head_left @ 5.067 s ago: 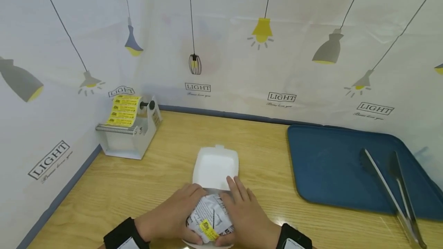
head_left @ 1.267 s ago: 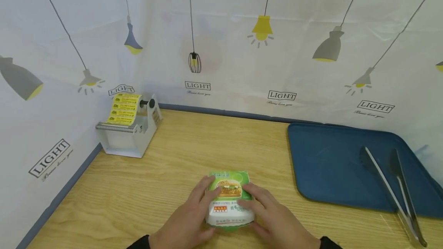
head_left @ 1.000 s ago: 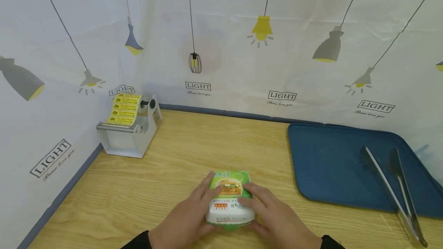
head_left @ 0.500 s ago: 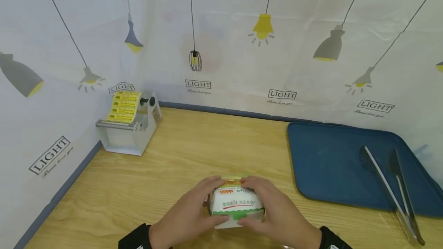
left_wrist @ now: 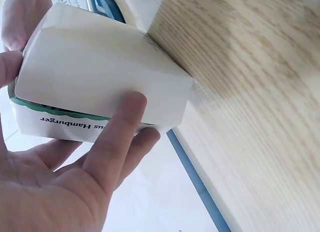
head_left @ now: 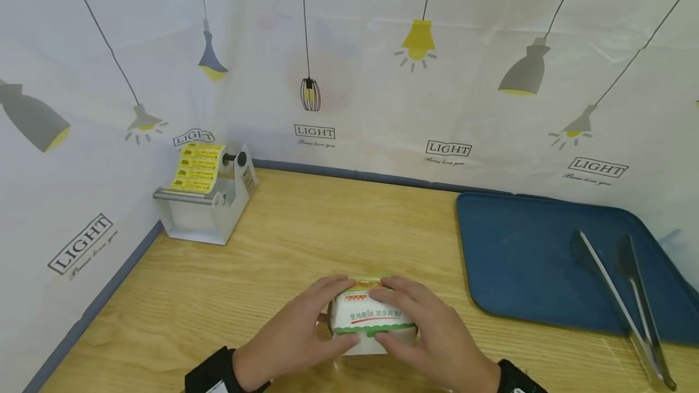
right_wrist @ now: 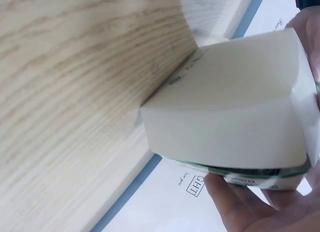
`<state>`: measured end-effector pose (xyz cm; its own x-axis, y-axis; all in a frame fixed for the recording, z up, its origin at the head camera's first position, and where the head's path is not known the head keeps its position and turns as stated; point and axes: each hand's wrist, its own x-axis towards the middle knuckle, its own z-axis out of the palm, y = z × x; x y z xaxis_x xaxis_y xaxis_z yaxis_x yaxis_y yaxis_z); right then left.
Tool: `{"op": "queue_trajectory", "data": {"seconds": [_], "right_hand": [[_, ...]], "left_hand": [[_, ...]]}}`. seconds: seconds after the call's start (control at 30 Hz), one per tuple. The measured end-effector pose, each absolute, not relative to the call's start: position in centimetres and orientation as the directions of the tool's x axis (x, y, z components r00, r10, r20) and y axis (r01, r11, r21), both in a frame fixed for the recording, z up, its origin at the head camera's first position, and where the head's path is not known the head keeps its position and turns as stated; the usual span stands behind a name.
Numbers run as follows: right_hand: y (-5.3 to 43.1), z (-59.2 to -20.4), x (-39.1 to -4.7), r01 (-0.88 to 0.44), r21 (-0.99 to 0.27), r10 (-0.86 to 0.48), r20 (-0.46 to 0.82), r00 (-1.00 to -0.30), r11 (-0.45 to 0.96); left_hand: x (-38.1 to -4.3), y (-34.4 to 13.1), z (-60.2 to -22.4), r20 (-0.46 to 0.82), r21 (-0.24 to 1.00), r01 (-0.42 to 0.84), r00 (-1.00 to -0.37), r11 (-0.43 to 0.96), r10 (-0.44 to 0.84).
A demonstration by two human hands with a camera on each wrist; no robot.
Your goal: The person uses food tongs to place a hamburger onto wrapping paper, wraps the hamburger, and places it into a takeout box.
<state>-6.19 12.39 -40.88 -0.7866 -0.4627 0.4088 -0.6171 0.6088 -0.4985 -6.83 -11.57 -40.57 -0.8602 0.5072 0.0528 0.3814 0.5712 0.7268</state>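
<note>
A closed burger box [head_left: 374, 316], white with a green scalloped edge, is between my hands at the front middle of the head view. My left hand [head_left: 297, 331] holds its left side, thumb at the near face and fingers over the top. On the right side, my right hand [head_left: 439, 332] grips it the same way. The near side of the box is tipped up, and its white underside shows in both wrist views. In the left wrist view, "Hamburger" lettering runs along the burger box [left_wrist: 100, 61] below the green edge. What is inside is hidden.
A white label dispenser [head_left: 202, 214] with a roll of yellow stickers [head_left: 198, 167] stands at the back left. On the right lies a blue tray [head_left: 519, 259] with metal tongs [head_left: 639, 314] across its front edge. A white lamp-printed sheet [head_left: 371, 47] covers the walls behind.
The paper-wrapped item with a yellow sticker, earlier in the open box, is out of sight under the shut lid. Both hands have since gripped the burger box and tipped its near side up.
</note>
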Motion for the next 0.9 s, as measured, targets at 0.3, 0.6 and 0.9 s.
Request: {"op": "queue_trajectory", "data": {"seconds": [0.3,0.6,0.9], "right_hand": [[11.89,-41.23,-6.09,-0.573,-0.507,-0.398,0.419,-0.816,0.643],[11.96,-41.22,-6.19,-0.567,-0.502,-0.443,0.355,-0.823,0.653],[12.11,-41.26,-6.56,-0.548,-0.593,-0.466,0.303,-0.831,0.590]], "left_hand": [[-6.90,-11.37,-40.64,0.018,0.691,0.383,-0.857,0.613,0.516],[-6.78,-11.17,-40.78,0.002,0.658,0.372,-0.870,0.655,0.492],[-6.54,-11.10,-41.24,0.091,0.648,0.462,-0.837,0.605,0.540]]}}
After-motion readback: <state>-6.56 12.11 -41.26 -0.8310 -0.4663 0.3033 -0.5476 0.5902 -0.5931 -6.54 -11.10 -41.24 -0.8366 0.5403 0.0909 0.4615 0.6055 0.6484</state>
